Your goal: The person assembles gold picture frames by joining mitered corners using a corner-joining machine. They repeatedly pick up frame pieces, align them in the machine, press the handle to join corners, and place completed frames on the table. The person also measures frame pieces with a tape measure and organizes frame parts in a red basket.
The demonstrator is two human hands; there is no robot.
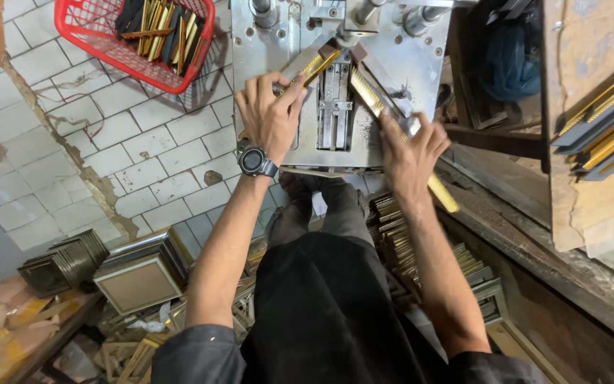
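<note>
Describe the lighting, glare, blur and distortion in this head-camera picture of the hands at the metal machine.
Head view: even, soft light; the red basket throws a faint shadow on the tiles; mild glare on the metal machine plate; left hand and right hand sharp; wide-angle stretch at the edges; lower left corner slightly soft.

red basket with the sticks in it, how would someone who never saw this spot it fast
Start at the grey metal machine at top centre, where the left hand and right hand press gold strips. Look left, over the white tiled floor: the red basket sits there. It is the only red thing, a mesh tub holding gold and black frame pieces.
</note>
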